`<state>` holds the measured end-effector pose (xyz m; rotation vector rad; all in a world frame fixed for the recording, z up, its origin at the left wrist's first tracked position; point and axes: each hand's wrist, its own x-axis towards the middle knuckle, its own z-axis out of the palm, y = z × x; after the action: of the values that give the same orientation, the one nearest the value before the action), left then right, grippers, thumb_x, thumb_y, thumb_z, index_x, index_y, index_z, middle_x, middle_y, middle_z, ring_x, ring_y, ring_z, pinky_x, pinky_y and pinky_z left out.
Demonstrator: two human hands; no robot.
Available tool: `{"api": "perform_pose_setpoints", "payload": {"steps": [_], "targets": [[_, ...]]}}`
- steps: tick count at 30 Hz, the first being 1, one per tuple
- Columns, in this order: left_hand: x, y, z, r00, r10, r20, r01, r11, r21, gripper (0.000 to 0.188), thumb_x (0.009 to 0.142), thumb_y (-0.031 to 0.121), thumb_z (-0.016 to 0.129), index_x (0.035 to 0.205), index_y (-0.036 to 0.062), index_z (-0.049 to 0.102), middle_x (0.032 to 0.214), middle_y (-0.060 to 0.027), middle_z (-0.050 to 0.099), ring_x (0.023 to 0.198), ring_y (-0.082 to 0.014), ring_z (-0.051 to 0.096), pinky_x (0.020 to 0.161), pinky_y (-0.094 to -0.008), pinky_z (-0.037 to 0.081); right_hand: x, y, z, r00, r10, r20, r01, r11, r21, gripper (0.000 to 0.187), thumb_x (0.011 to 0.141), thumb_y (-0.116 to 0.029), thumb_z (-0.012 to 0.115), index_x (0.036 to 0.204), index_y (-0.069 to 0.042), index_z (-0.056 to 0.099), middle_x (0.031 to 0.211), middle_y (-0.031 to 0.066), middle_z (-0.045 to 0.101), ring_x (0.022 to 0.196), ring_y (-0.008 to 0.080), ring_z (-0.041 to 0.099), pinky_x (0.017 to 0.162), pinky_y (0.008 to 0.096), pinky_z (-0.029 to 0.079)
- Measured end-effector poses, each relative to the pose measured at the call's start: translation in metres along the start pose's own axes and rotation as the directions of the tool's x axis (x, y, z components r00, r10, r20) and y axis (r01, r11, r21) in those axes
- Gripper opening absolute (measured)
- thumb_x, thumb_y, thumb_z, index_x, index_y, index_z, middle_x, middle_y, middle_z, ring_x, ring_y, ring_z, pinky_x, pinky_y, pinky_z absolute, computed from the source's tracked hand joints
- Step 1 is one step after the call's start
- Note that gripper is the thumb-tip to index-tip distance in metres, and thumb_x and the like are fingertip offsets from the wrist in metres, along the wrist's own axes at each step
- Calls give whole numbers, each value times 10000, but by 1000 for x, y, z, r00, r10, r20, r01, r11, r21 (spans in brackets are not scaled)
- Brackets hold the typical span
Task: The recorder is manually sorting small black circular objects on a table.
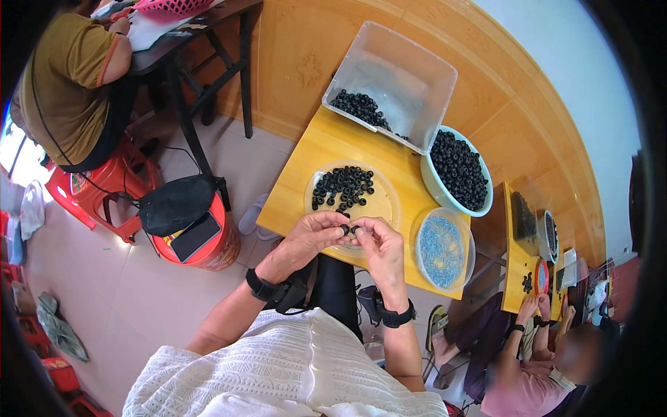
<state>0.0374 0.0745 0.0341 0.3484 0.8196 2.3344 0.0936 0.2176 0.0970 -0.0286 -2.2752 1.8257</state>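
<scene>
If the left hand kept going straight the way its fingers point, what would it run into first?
Most likely the small black piece at the right hand, then that hand's fingers, which face the left hand closely; exact depth is unclear from this view.

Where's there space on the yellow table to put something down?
The yellow table is bare between the clear box and round tray, and left of that tray. It's crowded on the right, around the pale bowl and clear dish, and by the left hand and right hand.
</scene>
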Motion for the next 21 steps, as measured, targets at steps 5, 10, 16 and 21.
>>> {"api": "perform_pose_setpoints", "payload": {"steps": [5,10,16,21], "targets": [[1,-2,-3,1000,10,19,-10,1000,20,189,817,-5,592,1002,32,581,945,-32,604,877,-147,606,817,-268,487,-2,-7,1,997,-68,21,71,978,-194,113,833,50,506,920,38,577,815,55,566,696,110,594,651,230,493],[0,-2,-1,999,27,26,-27,1000,15,185,810,-11,595,990,32,576,944,-32,605,892,-154,611,824,-267,488,-2,-7,2,989,-149,-14,139,948,-286,106,824,59,509,910,51,570,798,73,561,686,127,606,627,236,492],[0,0,2,997,69,18,-71,988,135,190,802,-20,601,986,14,568,937,-49,610,891,-150,611,824,-266,490,-3,-12,5,974,-226,12,213,898,-385,103,808,62,530,894,47,584,779,102,560,663,167,623,589,249,481],[-2,3,4,995,104,-8,-99,969,228,200,790,-41,603,982,-2,562,925,-57,610,877,-137,607,818,-257,488,-4,-14,12,950,-312,-3,265,812,-520,119,762,70,571,869,25,600,748,123,563,631,227,598,562,292,461]]}}
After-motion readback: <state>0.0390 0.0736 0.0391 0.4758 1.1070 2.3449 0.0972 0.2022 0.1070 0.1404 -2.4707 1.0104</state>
